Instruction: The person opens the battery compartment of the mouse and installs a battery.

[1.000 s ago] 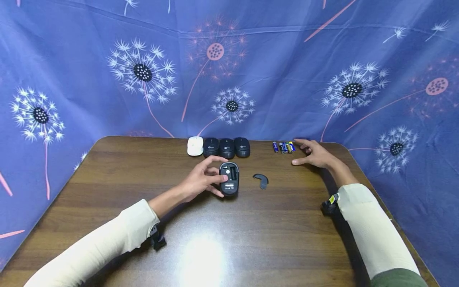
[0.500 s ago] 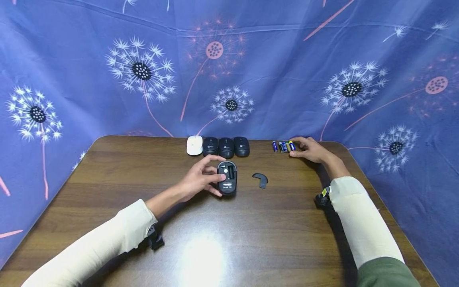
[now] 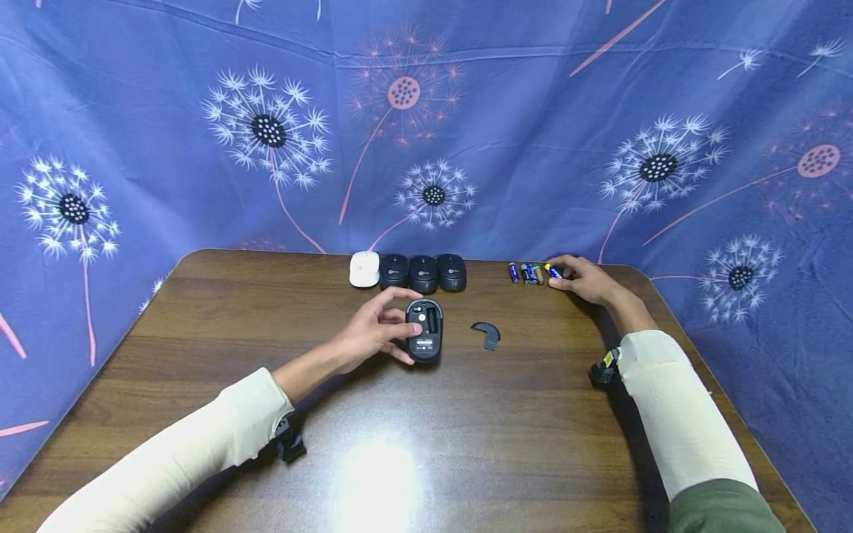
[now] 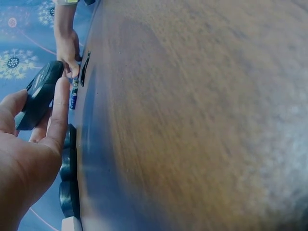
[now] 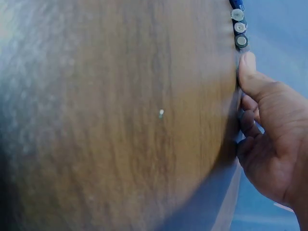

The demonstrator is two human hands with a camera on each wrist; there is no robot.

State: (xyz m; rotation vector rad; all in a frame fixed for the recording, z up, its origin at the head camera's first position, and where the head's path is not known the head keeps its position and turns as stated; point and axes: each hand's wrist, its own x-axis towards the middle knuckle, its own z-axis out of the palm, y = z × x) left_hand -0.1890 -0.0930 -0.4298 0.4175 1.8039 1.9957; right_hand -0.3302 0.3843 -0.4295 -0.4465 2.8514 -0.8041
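Your left fingers (image 3: 395, 295) grip the mouse (image 3: 426, 346), right fingers (image 3: 566, 260) pinch the far-right battery (image 3: 553, 272): a pickup, likely wanting a lift!

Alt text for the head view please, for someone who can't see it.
A person's left hand holds a black mouse, its underside and open battery slot showing, while the right hand pinches a battery beside other batteries. On the table lie a curved black piece and, farther back, one white mouse and three black mice.
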